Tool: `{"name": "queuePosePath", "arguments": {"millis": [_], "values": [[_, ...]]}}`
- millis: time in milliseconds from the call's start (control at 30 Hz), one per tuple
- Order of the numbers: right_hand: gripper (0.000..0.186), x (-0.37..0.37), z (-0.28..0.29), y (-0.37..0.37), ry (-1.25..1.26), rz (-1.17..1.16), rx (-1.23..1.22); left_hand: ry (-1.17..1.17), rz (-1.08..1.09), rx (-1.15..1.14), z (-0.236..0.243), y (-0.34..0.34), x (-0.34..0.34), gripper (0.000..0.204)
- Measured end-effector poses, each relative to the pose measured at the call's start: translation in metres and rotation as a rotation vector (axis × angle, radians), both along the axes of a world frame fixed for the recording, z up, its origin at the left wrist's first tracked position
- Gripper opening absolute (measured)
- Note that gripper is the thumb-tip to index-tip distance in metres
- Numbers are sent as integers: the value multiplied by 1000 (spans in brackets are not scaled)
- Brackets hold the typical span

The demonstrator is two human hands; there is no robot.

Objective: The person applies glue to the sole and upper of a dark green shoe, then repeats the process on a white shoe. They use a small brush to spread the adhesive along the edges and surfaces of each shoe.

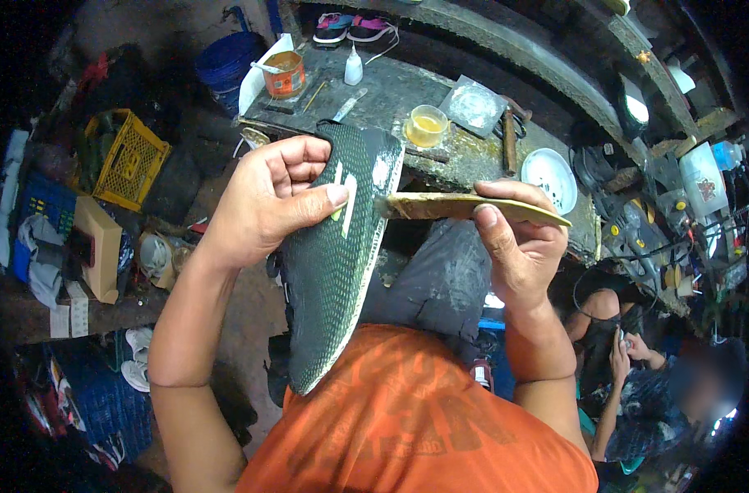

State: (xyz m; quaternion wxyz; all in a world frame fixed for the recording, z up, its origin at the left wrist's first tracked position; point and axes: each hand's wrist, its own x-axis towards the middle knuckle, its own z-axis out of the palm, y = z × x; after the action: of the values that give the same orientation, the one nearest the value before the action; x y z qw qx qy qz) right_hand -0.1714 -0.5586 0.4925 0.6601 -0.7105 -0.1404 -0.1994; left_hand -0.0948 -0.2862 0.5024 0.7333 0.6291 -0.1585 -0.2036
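I have the left hand [280, 197] gripping a dark-green, pale-dotted shoe [329, 279] with a whitish edge, the right hand [518, 238] pinching a flat, yellowish, brush-like tool [444, 207] beside that edge, and, ahead of the right hand, a clear round cup of yellow liquid [426, 127].

Here's the dark, pale-flecked shoe [329, 283] under my left hand [263, 201], toe slanting down towards me, pale stitched rim facing my right hand [522, 246], and there's the flat, worn brush [436, 207] jutting level from that pinch, dark tip right at the rim
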Motion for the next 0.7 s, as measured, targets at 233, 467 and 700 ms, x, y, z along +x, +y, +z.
{"name": "queuePosePath", "arguments": {"millis": [233, 467, 700], "values": [[21, 10, 17, -12, -206, 24, -305, -41, -5, 103, 8, -1, -8, 38], [20, 7, 25, -16, 71, 141, -167, -38, -25, 131, 12, -3, -11, 37], [19, 3, 24, -18, 52, 168, -155, -53, -18, 121, 12, -5, -10, 37]]}}
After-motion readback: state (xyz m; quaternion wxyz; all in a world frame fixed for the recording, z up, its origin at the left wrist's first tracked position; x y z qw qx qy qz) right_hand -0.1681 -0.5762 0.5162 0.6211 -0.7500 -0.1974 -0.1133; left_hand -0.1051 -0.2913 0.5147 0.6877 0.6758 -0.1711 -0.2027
